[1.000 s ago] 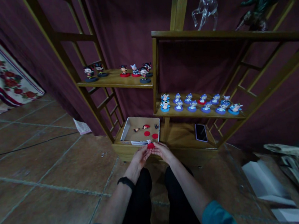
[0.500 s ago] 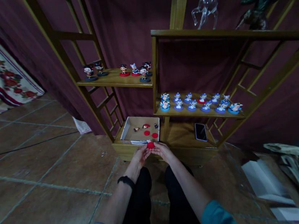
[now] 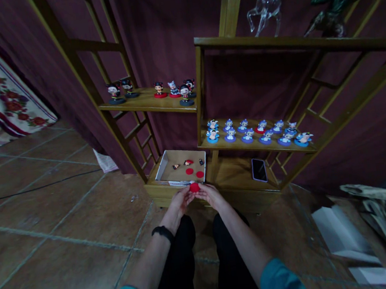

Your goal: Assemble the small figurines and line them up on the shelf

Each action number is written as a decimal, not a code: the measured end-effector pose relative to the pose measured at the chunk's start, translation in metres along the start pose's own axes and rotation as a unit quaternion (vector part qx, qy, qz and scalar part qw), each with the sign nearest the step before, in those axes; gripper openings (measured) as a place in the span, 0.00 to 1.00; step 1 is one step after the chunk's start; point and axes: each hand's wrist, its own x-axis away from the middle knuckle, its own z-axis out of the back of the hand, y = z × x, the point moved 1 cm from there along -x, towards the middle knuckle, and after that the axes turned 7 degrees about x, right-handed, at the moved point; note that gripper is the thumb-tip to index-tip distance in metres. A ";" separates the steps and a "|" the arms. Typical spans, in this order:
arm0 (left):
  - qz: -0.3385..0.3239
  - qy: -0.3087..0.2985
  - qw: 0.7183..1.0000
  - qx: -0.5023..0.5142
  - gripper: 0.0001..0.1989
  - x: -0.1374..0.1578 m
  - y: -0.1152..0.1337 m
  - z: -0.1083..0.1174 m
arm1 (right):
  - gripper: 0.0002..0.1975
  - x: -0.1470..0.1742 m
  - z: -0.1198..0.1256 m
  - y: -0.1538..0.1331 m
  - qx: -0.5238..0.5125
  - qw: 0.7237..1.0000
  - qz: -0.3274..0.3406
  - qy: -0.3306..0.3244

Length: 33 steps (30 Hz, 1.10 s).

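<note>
Between the fingertips of my left hand (image 3: 183, 199) and my right hand (image 3: 210, 194) is a red round base (image 3: 194, 188), gripped from both sides. Something small and pale shows at its far edge, too small to make out. Just beyond my hands stands a shallow cardboard box (image 3: 163, 169). Inside it lie two loose red discs (image 3: 189, 171) and a few small dark-haired figurines (image 3: 176, 166), one of them against a red base (image 3: 189, 162).
Several dark-haired figurines (image 3: 184, 94) stand on the upper left shelf (image 3: 142, 104). Rows of blue and purple figurines (image 3: 248, 136) fill the right shelf. A phone (image 3: 259, 170) lies on the lower board. Higher up stand a glass deer (image 3: 265, 6) and a dark green statue (image 3: 334, 10).
The red base has tilted slightly between my fingers, so more of its round face shows and less of the pale piece. Both hands have stayed in place.
</note>
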 end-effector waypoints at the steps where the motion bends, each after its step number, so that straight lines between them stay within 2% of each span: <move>1: 0.001 -0.001 1.000 -0.002 0.08 0.000 0.000 0.000 | 0.15 0.000 0.000 0.000 0.000 1.000 -0.001 -0.001; 13: -0.011 -0.003 1.000 0.011 0.05 0.004 0.001 -0.002 | 0.13 0.004 -0.003 -0.004 -0.018 1.000 0.003 -0.009; 19: -0.018 -0.022 0.999 0.018 0.04 0.005 0.003 -0.003 | 0.11 0.008 -0.005 -0.007 -0.028 0.999 0.035 -0.007; 27: -0.038 -0.064 0.996 0.042 0.13 0.005 0.005 -0.005 | 0.16 0.006 -0.006 -0.006 -0.028 0.998 0.062 -0.012; 33: -0.048 -0.068 0.995 0.045 0.16 0.006 0.005 -0.006 | 0.18 0.008 -0.006 -0.009 -0.025 0.998 0.060 -0.009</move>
